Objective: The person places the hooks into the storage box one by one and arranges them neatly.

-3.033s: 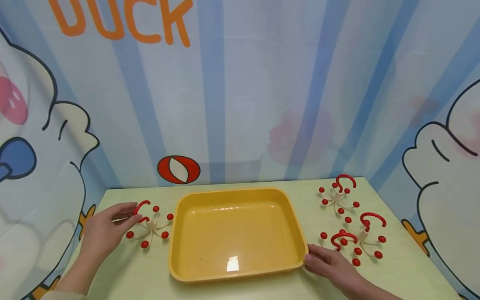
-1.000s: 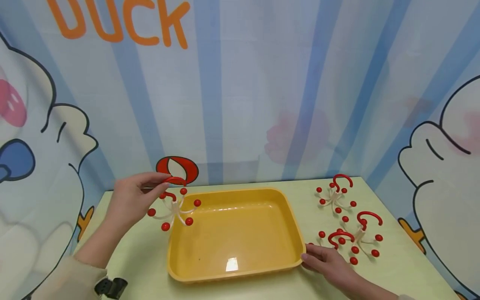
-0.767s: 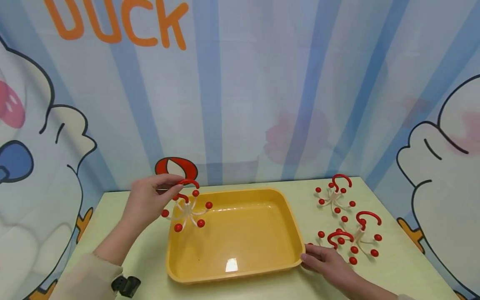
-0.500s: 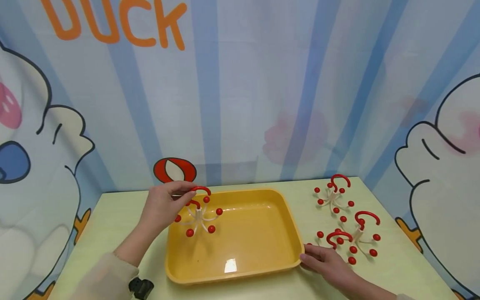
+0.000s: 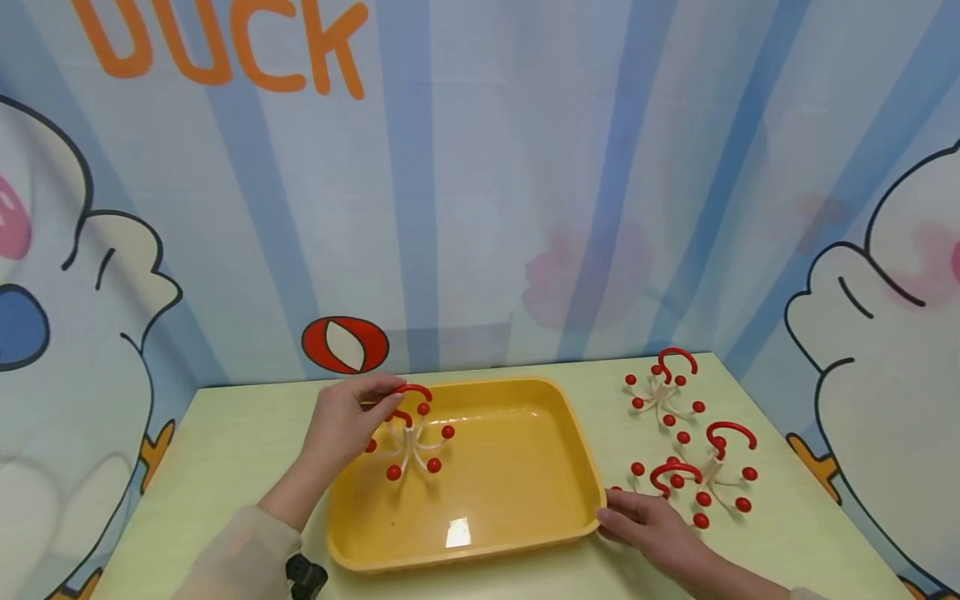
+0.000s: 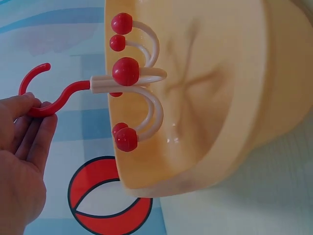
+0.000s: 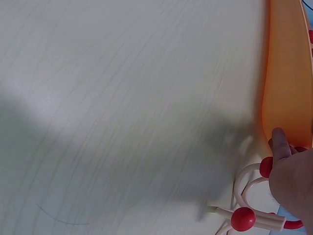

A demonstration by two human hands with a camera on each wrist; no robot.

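In the head view my left hand pinches the red hook of a multi-arm hanger with cream arms and red ball tips. It hangs upright over the left part of a yellow tray. The left wrist view shows thumb and fingers on the hook, the hanger's balls apart from the tray floor, and its shadow on that floor. At the tray's near right corner my right hand grips the edge, thumb on the outer wall in the right wrist view.
Right of the tray stand three like hangers: one at the back, one in the middle and one partly behind my right hand. A printed curtain rises behind the pale table.
My left hand lifted the hanger from the table left of the tray and carried it right, over the tray, lowering slightly of late. My right hand stays at the corner.
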